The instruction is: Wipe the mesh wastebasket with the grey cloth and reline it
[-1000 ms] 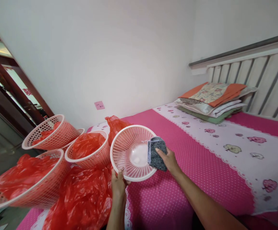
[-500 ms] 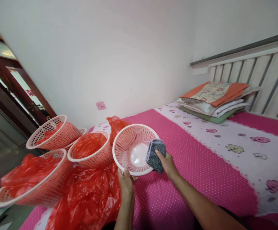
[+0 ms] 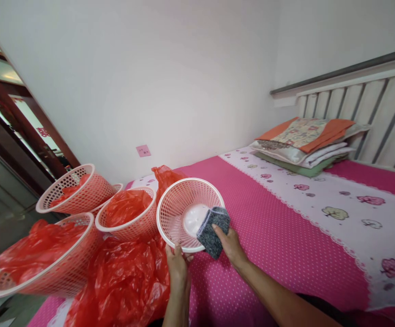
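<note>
A round pink plastic basket [image 3: 170, 213] with a lattice wall and a white base is tilted toward me above the bed. My left hand [image 3: 177, 265] grips its near rim, thumb on top and fingers underneath. In my right hand [image 3: 229, 243] is a folded dark grey cloth [image 3: 214, 231] with a pale edge, pinched under the thumb. The cloth overlaps the basket's right front rim and hides part of it; whether it presses on the rim I cannot tell.
More pink baskets [image 3: 129, 227] holding red plastic bags [image 3: 129, 206] stand to the left. A crumpled red bag [image 3: 125, 281] lies beside my left forearm. Folded pillows and bedding [image 3: 306, 141] are stacked at the far right of the pink dotted bed [image 3: 279, 231], near a white headboard [image 3: 361, 104].
My right hand with the cloth has moved left and toward me along the basket's rim. The basket has shifted slightly left, with my left hand still on it.
</note>
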{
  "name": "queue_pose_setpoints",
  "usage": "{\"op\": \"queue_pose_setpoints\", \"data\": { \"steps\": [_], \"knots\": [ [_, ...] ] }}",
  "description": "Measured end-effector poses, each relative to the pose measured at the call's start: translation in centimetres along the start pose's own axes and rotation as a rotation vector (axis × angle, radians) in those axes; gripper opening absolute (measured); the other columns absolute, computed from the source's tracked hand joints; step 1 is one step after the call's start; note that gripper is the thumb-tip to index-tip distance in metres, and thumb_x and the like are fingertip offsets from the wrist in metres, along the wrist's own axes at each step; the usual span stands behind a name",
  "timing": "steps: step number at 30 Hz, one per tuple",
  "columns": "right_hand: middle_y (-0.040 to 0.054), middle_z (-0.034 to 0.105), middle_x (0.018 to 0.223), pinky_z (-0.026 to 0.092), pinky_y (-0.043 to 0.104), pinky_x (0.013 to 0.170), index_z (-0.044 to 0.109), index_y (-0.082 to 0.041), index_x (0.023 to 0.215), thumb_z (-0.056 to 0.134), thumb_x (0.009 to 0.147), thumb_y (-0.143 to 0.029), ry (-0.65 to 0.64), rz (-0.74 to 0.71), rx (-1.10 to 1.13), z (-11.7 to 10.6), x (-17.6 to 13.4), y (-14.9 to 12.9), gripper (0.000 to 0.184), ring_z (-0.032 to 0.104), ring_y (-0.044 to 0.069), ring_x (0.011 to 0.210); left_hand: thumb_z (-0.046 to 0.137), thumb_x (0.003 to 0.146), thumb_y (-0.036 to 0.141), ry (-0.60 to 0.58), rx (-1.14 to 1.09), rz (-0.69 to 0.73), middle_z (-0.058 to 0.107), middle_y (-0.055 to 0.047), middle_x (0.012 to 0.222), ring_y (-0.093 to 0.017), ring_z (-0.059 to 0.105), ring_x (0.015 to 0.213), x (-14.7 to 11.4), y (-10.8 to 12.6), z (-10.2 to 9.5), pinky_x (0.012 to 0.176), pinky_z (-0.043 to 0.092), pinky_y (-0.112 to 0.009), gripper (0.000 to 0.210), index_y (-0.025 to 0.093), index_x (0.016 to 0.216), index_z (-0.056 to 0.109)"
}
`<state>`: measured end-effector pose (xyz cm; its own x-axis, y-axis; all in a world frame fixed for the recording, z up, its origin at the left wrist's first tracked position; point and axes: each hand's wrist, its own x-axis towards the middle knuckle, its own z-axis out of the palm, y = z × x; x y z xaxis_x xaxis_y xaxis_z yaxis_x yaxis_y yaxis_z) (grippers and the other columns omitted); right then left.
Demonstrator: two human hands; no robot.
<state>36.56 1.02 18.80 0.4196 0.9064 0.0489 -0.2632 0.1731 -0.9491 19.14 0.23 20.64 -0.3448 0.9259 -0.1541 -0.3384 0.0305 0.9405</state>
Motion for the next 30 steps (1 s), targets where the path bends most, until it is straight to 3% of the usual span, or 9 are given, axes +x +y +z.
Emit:
{"op": "queue_pose_setpoints", "data": {
  "steps": [5, 12, 16, 19, 25, 30],
  "knots": [
    [0.0137, 0.084, 0.093, 0.064, 0.046, 0.080, 0.079, -0.018, 0.088, 0.084, 0.065, -0.064, 0.003, -0.014, -0.014, -0.1, 0.1, -0.6, 0.052, 0.079, 0.036, 0.088, 0.073, 0.089, 0.019, -0.077, -0.046, -0.099, 0.075, -0.002, 0.093, -0.016, 0.076, 0.062, -0.4, 0.1, -0.9, 0.060, 0.060, -0.027, 0.048, 0.027, 0.131, 0.050],
    [0.0130, 0.083, 0.093, 0.063, 0.044, 0.080, 0.078, -0.019, 0.086, 0.084, 0.063, -0.067, 0.026, 0.006, -0.004, -0.3, 0.2, -0.1, 0.054, 0.078, 0.035, 0.087, 0.072, 0.089, 0.022, -0.193, -0.098, -0.183, 0.079, -0.004, 0.084, -0.021, 0.078, 0.061, -0.9, -0.8, 0.4, 0.059, 0.061, -0.029, 0.062, 0.027, 0.140, 0.038],
    [0.0131, 0.084, 0.095, 0.064, 0.045, 0.082, 0.078, -0.018, 0.091, 0.082, 0.066, -0.068, 0.020, 0.059, 0.050, -0.1, 0.0, 0.8, 0.056, 0.079, 0.034, 0.088, 0.072, 0.090, 0.030, -0.199, -0.073, -0.132, 0.081, -0.005, 0.085, -0.020, 0.078, 0.060, -0.7, -1.7, 0.8, 0.057, 0.057, -0.026, 0.058, 0.027, 0.138, 0.040],
    [0.0134, 0.084, 0.094, 0.065, 0.046, 0.082, 0.078, -0.017, 0.096, 0.082, 0.067, -0.067, -0.013, 0.113, 0.113, 0.5, -0.4, 1.5, 0.058, 0.080, 0.034, 0.088, 0.077, 0.086, 0.038, -0.205, -0.042, -0.108, 0.081, -0.006, 0.086, -0.020, 0.077, 0.060, -0.4, -2.3, 0.6, 0.056, 0.055, -0.024, 0.067, 0.027, 0.140, 0.040],
    [0.0149, 0.084, 0.097, 0.066, 0.045, 0.068, 0.075, -0.019, 0.099, 0.083, 0.064, -0.065, -0.044, 0.213, 0.254, 1.6, -1.4, 2.7, 0.058, 0.080, 0.035, 0.083, 0.087, 0.073, 0.045, -0.232, -0.075, -0.078, 0.076, -0.001, 0.073, -0.018, 0.070, 0.050, 0.0, -3.5, 1.0, 0.051, 0.050, -0.024, 0.080, 0.026, 0.137, 0.043],
    [0.0152, 0.083, 0.099, 0.066, 0.044, 0.072, 0.076, -0.018, 0.095, 0.082, 0.064, -0.060, -0.030, 0.152, 0.183, 1.4, -1.6, 2.6, 0.052, 0.080, 0.036, 0.089, 0.088, 0.074, 0.045, -0.237, -0.088, -0.083, 0.075, 0.000, 0.074, -0.014, 0.064, 0.047, -0.4, -3.5, 1.0, 0.048, 0.046, -0.022, 0.075, 0.026, 0.135, 0.047]
  ]
}}
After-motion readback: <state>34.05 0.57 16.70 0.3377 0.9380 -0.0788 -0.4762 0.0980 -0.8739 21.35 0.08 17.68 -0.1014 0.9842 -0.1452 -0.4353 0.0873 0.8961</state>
